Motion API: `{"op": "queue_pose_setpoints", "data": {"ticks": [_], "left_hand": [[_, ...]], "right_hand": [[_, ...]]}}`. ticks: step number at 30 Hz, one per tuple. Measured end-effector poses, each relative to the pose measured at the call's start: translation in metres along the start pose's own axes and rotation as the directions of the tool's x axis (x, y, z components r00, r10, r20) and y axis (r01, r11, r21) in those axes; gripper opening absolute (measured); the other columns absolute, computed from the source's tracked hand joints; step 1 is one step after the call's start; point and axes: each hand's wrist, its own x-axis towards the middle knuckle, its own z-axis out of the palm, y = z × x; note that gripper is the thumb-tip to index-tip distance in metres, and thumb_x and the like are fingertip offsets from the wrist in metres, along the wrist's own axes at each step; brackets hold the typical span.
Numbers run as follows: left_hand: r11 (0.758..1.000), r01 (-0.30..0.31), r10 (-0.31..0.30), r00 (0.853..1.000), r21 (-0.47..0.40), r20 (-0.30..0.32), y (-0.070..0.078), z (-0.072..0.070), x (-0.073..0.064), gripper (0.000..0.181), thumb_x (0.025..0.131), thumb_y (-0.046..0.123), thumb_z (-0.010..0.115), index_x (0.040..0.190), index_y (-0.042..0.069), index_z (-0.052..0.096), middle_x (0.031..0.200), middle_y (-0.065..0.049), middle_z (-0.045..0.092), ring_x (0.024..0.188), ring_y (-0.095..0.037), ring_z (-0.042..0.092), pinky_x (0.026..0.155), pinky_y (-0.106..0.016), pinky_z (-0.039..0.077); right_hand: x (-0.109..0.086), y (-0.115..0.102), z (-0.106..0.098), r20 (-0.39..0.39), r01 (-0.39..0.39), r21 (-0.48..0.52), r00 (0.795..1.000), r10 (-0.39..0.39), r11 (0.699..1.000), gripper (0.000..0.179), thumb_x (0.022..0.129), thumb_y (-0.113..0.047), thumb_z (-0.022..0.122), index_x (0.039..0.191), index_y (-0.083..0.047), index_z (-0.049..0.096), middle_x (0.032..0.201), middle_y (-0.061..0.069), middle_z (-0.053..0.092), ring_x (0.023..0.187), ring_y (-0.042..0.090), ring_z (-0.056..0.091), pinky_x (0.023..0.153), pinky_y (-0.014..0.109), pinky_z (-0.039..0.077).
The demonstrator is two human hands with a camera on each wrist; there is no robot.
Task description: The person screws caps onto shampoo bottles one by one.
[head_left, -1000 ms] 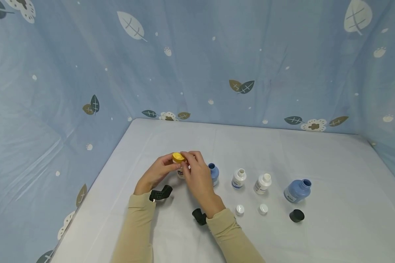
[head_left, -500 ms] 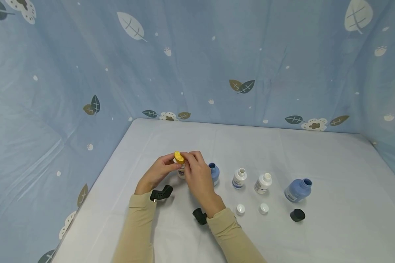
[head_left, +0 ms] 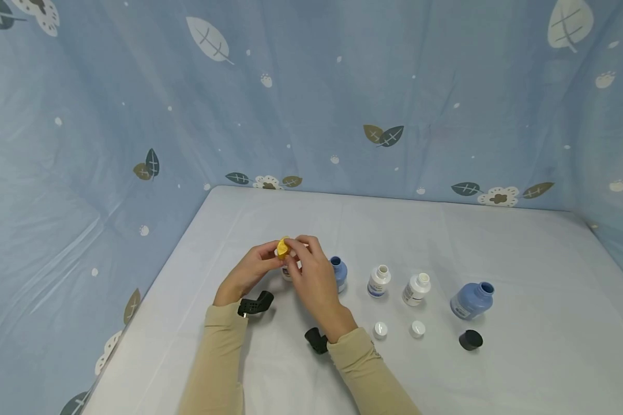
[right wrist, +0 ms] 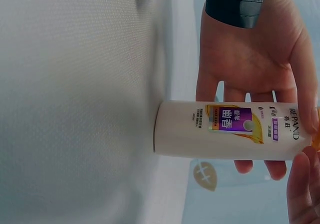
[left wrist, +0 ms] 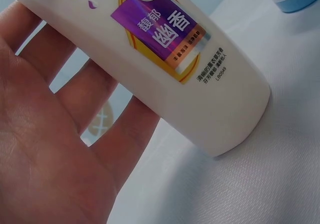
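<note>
A white body wash bottle (right wrist: pixel 185 139) with a purple label stands upright, its base at the white cloth. My left hand (head_left: pixel 249 272) grips it high up, the fingers behind the bottle in the left wrist view and the thumb near the neck. On its top is a yellow cap (head_left: pixel 282 249), oval from above. My right hand (head_left: pixel 313 279) pinches this cap between thumb and fingers. Most of the bottle is hidden by my right hand in the head view. Close to the right hand stands a blue bottle (head_left: pixel 338 273) without a cap, partly covered.
Two small white bottles (head_left: pixel 378 280) and a larger blue bottle (head_left: pixel 471 300) stand uncapped to the right. Before them lie two white caps (head_left: pixel 380 330) and a black cap (head_left: pixel 470 340). A patterned blue curtain (head_left: pixel 311 104) surrounds the table (head_left: pixel 524 276) at the back and sides.
The yellow cap has turned, its long side swinging from roughly crosswise to pointing away from me. Both hands keep nearly the same place.
</note>
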Motion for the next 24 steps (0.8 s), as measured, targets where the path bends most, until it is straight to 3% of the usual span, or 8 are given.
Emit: {"op": "queue_pose_setpoints", "data": {"ticks": [4, 8, 13, 24], "left_hand": [[1.0, 0.004, -0.004, 1.0, -0.007, 0.01, 0.001, 0.0, 0.0, 0.04, 0.088, 0.002, 0.053, 0.126, -0.005, 0.043, 0.122, -0.023, 0.046, 0.103, -0.018, 0.049, 0.089, -0.032, 0.038], [1.0, 0.021, -0.021, 1.0, -0.021, 0.001, -0.006, -0.003, 0.003, 0.041, 0.087, 0.0, 0.052, 0.127, -0.005, 0.043, 0.123, -0.018, 0.048, 0.105, -0.018, 0.049, 0.091, -0.034, 0.037], [0.999, 0.032, -0.032, 0.999, -0.021, -0.006, -0.018, -0.008, 0.007, 0.042, 0.087, 0.002, 0.055, 0.127, -0.001, 0.045, 0.122, -0.013, 0.05, 0.108, -0.02, 0.048, 0.093, -0.038, 0.035], [1.0, 0.01, -0.01, 1.0, 0.0, -0.006, -0.02, -0.008, 0.006, 0.043, 0.084, 0.022, 0.063, 0.121, 0.004, 0.052, 0.118, -0.012, 0.053, 0.109, -0.024, 0.048, 0.093, -0.038, 0.036]], "right_hand": [[0.001, 0.0, 0.0, 0.01, -0.002, 0.001, 1.0, 0.002, 1.0, 0.037, 0.084, -0.017, 0.063, 0.12, -0.012, 0.056, 0.119, 0.0, 0.048, 0.077, 0.006, 0.056, 0.061, 0.016, 0.045], [0.001, 0.0, 0.0, 0.025, -0.013, -0.008, 1.0, 0.014, 1.0, 0.042, 0.084, -0.019, 0.062, 0.124, -0.012, 0.053, 0.123, -0.002, 0.048, 0.078, 0.005, 0.055, 0.063, 0.016, 0.045], [0.0, 0.001, 0.0, 0.031, -0.034, -0.021, 0.999, 0.035, 0.999, 0.041, 0.085, -0.022, 0.061, 0.124, -0.012, 0.053, 0.119, -0.001, 0.05, 0.077, 0.005, 0.055, 0.06, 0.016, 0.044], [-0.001, 0.002, 0.0, -0.015, -0.037, 0.012, 0.999, 0.037, 0.999, 0.029, 0.085, -0.019, 0.061, 0.114, -0.011, 0.059, 0.108, 0.002, 0.051, 0.073, 0.007, 0.053, 0.053, 0.016, 0.041]]}}
